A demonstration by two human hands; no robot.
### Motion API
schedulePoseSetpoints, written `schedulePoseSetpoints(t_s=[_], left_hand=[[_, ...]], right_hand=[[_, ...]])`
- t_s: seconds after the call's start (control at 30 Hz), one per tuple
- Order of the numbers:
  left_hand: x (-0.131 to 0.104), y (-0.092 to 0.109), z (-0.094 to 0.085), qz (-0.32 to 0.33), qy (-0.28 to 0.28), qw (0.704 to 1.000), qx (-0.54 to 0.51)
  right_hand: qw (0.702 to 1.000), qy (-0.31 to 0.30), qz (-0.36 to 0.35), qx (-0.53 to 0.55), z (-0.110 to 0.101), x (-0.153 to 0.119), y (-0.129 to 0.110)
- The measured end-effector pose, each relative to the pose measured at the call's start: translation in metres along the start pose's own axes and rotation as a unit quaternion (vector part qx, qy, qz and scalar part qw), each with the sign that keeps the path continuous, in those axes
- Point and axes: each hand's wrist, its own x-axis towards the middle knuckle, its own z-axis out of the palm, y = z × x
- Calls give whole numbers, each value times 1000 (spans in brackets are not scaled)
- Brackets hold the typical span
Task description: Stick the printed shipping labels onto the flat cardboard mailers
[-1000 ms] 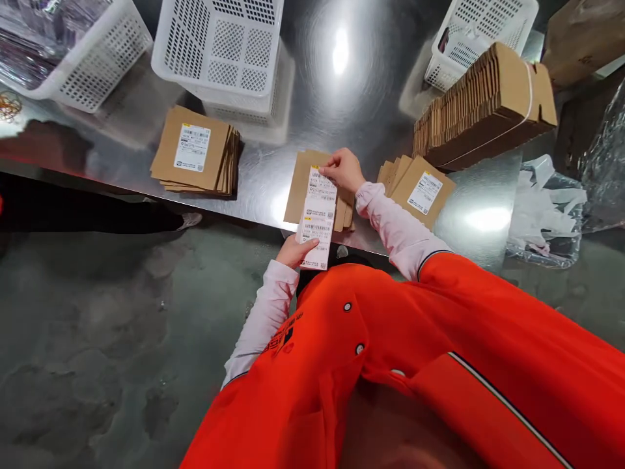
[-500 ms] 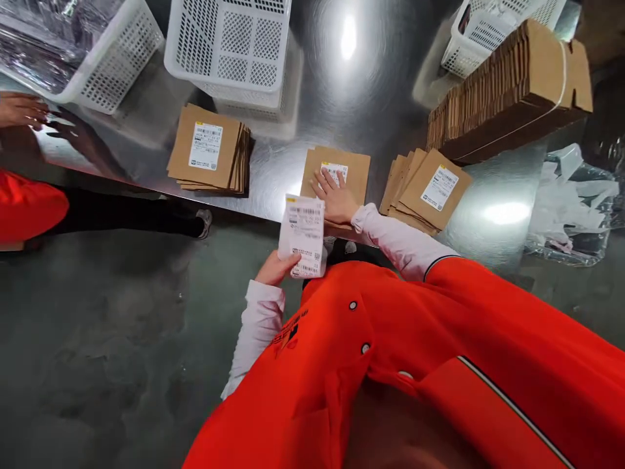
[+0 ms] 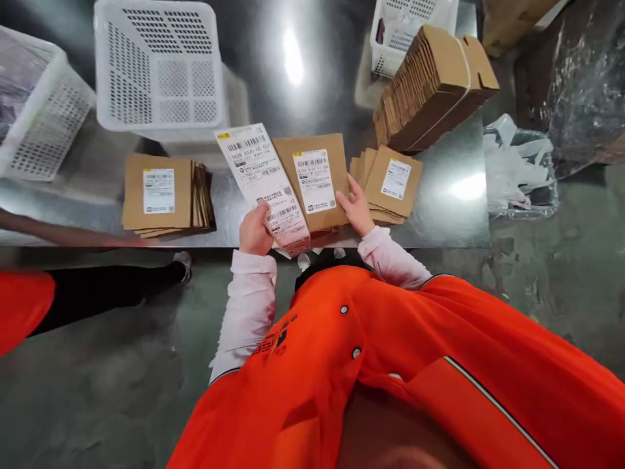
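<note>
My left hand [image 3: 254,230] is closed on a strip of white printed labels [image 3: 252,164], its thumb across the strip. The strip leans to the upper left and overlaps the left edge of a flat brown cardboard mailer [image 3: 332,146]. That mailer carries one white label [image 3: 315,182] on its face. With the thumb on top, my right hand [image 3: 357,207] grips the mailer's right edge; its other fingers are partly hidden. Just right of that hand lies a fanned stack of labelled mailers [image 3: 410,189], and another stack of labelled mailers [image 3: 133,198] sits left of my left hand.
A white plastic basket [image 3: 161,120] stands at the back left, beside another basket [image 3: 53,130] holding plastic-wrapped items. A strapped bundle of cardboard [image 3: 434,85] and a third basket [image 3: 385,62] are at the back right. A bag of white plastic [image 3: 517,169] and another person's leg [image 3: 107,286] flank the metal table [image 3: 288,85].
My right hand has slid from the mailer's face to its right edge. My left hand has raised the label strip over the table, beside the mailer. The view has shifted right.
</note>
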Motion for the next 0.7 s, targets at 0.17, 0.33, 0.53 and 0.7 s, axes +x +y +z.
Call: schedulePoseSetpoints(t_s=[0.17, 0.33, 0.53, 0.7], left_hand=[[-32, 20, 2, -11, -28, 999, -25], [-64, 3, 8, -31, -34, 999, 27], [-74, -6, 15, -21, -63, 991, 118], [-72, -15, 10, -20, 21, 992, 120]], right_hand=[[991, 74, 93, -58, -112, 13, 57], [991, -60, 116, -35, -103, 2, 23], [907, -262, 83, 320, 13, -49, -64], [933, -241, 75, 255, 5, -41, -79]])
